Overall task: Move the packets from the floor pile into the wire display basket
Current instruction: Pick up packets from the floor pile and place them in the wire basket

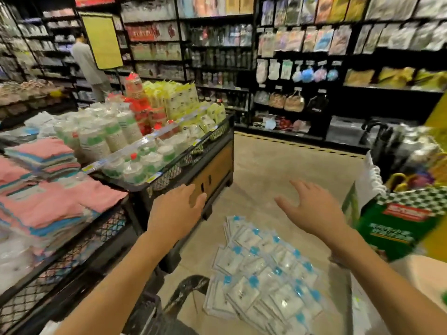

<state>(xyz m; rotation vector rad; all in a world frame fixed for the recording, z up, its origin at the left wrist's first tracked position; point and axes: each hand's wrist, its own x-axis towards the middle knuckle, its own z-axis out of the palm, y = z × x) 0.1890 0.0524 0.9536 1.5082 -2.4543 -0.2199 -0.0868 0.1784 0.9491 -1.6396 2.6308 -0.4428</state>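
Hovering both hands, left (175, 211) and right (312, 206), empty with fingers spread, above the packets (261, 269) piled on the floor; they look light, slick, floppy, so I'd pinch stacked edges.

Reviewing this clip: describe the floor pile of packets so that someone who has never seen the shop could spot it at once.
Start at the black wire display basket on the left, stacked with cups and pink cloths. On the beige floor to its right, below the right hand, lies the pile of packets. They are flat, clear and white with blue tabs, and nothing else lies loose on the floor.
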